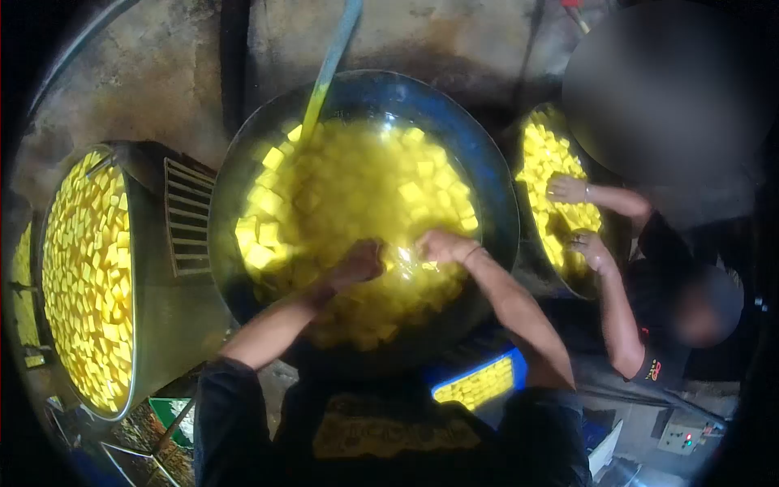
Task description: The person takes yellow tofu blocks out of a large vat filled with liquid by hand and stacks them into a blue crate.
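A big round dark vat (505,243) holds yellow liquid crowded with yellow cubes (261,199) that look like tofu. Over its near half, my left hand (359,263) is low at the liquid, its fingers curled. Just to the right, my right hand (445,246) is also curled, fingertips down at the surface. Bright glints and cubes show between the two hands. What either hand holds, if anything, is hidden. A long pole (324,77), blue-grey above and yellow below, leans into the far side of the vat.
At left stands a large metal drum (166,325) full of yellow cubes, beside a slatted rack (187,219). On the right a co-worker's hands (568,189) reach into another vat of cubes (540,162). A blue crate (518,365) of cubes sits near my body.
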`<control>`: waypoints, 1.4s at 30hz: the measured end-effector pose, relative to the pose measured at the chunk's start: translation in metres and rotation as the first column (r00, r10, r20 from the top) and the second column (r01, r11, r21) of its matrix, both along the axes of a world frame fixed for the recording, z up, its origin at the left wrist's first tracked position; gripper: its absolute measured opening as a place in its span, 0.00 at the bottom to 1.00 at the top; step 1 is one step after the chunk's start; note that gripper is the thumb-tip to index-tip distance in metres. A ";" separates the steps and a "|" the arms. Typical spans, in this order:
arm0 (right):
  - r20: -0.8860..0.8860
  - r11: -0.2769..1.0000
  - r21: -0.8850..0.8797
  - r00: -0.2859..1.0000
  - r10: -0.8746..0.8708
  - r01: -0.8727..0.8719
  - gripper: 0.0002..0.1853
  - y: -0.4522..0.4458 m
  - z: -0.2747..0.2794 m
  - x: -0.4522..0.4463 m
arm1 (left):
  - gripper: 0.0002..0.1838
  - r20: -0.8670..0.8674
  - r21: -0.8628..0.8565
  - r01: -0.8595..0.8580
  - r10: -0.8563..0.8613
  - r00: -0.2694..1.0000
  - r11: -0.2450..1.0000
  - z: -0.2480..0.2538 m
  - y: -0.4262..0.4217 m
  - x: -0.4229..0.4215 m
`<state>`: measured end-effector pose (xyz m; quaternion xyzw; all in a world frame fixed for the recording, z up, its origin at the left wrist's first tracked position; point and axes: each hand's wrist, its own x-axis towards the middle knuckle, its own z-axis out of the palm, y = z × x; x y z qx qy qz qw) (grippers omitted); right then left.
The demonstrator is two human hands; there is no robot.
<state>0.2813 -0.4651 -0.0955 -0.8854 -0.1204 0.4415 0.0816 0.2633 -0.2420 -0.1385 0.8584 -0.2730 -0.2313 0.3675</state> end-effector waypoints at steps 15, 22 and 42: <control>0.710 0.973 0.218 0.671 -0.213 0.078 0.16 0.094 -0.125 0.174 | 0.11 0.133 -0.172 -0.479 0.502 0.855 0.861 -0.116 -0.088 0.064; 0.030 0.603 0.650 0.777 -0.629 0.463 0.24 0.019 -0.069 0.157 | 0.23 -0.416 -0.654 -0.496 0.277 0.866 0.571 -0.078 -0.039 0.063; 0.040 0.479 0.835 0.837 -0.545 0.272 0.25 0.095 0.050 0.059 | 0.19 -0.839 -0.476 -0.847 -0.167 0.518 -0.237 -0.051 -0.042 0.082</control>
